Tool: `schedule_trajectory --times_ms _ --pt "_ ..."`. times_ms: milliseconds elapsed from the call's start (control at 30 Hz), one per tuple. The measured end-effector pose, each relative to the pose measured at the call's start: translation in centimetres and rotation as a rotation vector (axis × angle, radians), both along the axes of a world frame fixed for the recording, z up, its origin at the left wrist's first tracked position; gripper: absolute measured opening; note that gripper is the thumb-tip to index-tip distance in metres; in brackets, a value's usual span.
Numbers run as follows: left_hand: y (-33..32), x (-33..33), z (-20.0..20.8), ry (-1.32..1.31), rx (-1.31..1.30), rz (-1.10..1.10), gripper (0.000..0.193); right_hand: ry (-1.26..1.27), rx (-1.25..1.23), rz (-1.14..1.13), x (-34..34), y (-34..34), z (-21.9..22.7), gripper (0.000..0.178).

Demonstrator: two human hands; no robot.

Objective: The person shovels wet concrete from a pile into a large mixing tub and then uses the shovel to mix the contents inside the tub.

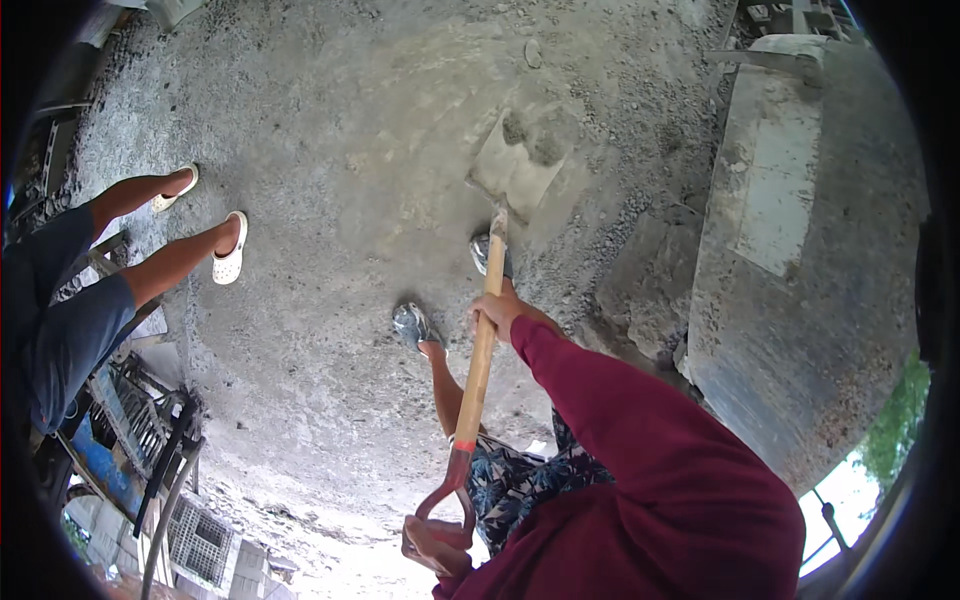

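Head view: shovel (478,350) in both hands.

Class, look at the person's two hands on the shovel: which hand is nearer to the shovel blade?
Right. The right hand grips mid-shaft, closer to the shovel blade; the left hand holds the red D-handle at the far end.

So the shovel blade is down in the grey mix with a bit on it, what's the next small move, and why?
Probably a short push forward and lift. The shovel blade lies low on the grey mix with only small clumps on it, so it looks underfilled. The right hand grips mid-shaft and the left hand holds the red D-handle, a grip fit for driving it. The other person's feet stand well aside.
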State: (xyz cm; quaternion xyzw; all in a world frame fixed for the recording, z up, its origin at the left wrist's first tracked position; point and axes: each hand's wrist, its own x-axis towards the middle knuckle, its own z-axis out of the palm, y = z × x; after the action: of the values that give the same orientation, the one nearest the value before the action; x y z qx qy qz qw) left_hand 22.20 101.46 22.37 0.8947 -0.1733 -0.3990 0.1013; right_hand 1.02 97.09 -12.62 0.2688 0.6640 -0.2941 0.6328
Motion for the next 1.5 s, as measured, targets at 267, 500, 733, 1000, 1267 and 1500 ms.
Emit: schedule_trajectory --times_ms 267,500,733,1000,1267,1500 --pt "-1.9 -13.2 -15.9 0.531 -0.153 0.239 0.051 0.354 -0.074 0.096 -23.2 -7.6 -5.9 0.010" --pt "-1.5 -15.1 -13.4 0.824 -0.259 0.340 0.049 0.556 -0.296 0.126 -29.2 -11.9 6.8 0.014" --pt "-5.2 -16.1 -1.8 1.119 -0.547 0.286 0.048 0.787 -0.526 0.113 -32.1 -17.5 32.0 0.016" --pt "-9.8 -12.0 9.7 1.178 -1.036 -0.264 0.048 0.878 -0.922 -0.115 -30.2 -13.7 55.3 0.018" --pt "-12.9 -3.5 13.2 0.862 -1.671 -0.916 0.040 0.591 -1.329 -0.469 -24.0 -3.1 56.3 0.020" --pt "-8.1 -0.3 8.7 0.901 -1.593 -0.880 0.028 0.687 -1.204 -0.437 -19.6 0.1 56.4 0.022"
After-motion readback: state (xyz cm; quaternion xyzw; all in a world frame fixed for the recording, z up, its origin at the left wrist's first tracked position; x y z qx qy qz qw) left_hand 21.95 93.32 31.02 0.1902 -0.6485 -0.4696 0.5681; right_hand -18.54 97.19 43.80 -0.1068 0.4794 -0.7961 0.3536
